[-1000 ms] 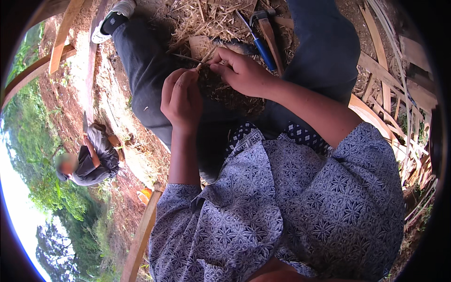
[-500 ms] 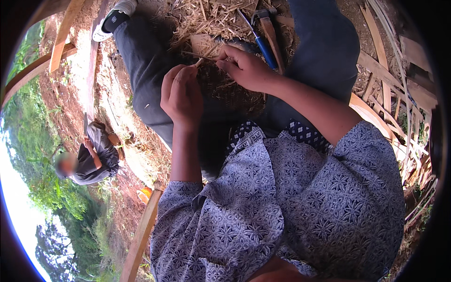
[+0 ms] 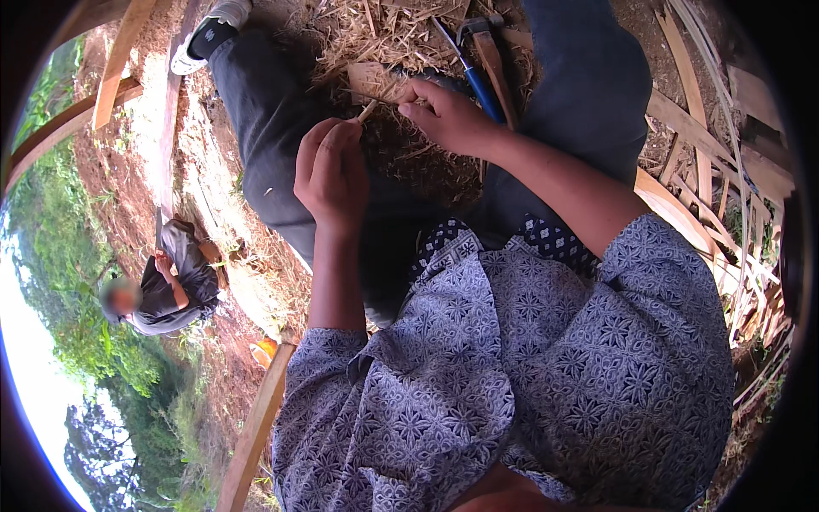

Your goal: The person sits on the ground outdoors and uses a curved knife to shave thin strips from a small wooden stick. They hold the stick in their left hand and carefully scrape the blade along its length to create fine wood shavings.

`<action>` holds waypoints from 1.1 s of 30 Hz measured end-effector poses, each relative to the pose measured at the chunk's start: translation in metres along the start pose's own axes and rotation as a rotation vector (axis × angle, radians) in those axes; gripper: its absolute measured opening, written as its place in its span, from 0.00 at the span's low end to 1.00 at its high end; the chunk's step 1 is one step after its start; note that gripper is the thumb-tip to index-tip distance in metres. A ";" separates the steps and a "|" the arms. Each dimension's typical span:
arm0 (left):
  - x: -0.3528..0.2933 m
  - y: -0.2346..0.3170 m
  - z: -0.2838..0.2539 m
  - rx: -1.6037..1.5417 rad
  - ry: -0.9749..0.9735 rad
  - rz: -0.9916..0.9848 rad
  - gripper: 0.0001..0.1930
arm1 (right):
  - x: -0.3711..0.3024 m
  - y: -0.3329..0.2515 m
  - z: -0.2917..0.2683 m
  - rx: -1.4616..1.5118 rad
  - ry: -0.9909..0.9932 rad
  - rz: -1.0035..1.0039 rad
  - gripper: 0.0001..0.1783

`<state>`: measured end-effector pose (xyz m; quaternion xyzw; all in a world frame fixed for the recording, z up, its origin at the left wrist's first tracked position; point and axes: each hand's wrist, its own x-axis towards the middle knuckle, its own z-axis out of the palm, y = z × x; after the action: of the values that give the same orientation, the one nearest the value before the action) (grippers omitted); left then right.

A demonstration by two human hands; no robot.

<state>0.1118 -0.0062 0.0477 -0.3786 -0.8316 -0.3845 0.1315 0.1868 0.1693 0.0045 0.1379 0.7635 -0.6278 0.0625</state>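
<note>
My left hand [image 3: 333, 175] is closed, its fingertips pinching a short, pale wood stick [image 3: 368, 111] that points up and away. Just to its right, my right hand [image 3: 448, 119] is closed too, with a thin sliver-like thing at its fingertips, too fine to make out. The hands are a little apart, above the ground between my legs. Beyond my right hand lie a blue-handled tool [image 3: 484, 96] with a metal shaft and a wooden-handled tool [image 3: 495, 72] with a dark metal head, perhaps a hammer or hatchet.
Wood shavings [image 3: 375, 38] cover the ground ahead, around a small flat wood block [image 3: 367, 78]. Planks and split strips [image 3: 691, 171] pile up at the right. A wooden beam [image 3: 256, 427] stands at lower left. Further left, another person [image 3: 175, 282] sits on the slope.
My right hand has shifted slightly up and right, away from the stick's tip. The left hand has stayed nearly still with the stick.
</note>
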 end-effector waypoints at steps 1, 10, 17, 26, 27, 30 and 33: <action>0.003 -0.001 0.001 -0.001 0.002 0.015 0.08 | 0.006 0.006 -0.002 -0.043 0.009 0.002 0.09; 0.002 0.001 0.004 0.008 0.014 -0.007 0.07 | -0.001 -0.002 -0.001 -0.014 0.009 0.009 0.10; 0.004 -0.003 0.000 0.009 0.007 -0.006 0.07 | 0.000 -0.003 0.000 0.040 0.008 0.005 0.10; 0.003 0.004 0.001 0.003 -0.005 0.000 0.08 | 0.000 0.016 -0.001 -0.014 0.005 0.041 0.10; 0.004 0.002 0.003 -0.009 -0.005 0.004 0.08 | 0.001 0.016 0.000 -0.020 0.044 -0.006 0.10; 0.007 0.003 0.004 0.000 0.004 0.012 0.09 | -0.004 0.023 0.011 -0.034 0.158 -0.142 0.09; 0.013 0.002 0.005 -0.019 0.043 -0.024 0.09 | 0.007 0.034 0.000 -0.102 0.087 0.019 0.09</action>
<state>0.1050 0.0051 0.0518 -0.3613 -0.8295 -0.4019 0.1411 0.1902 0.1760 -0.0292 0.1691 0.7951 -0.5809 0.0422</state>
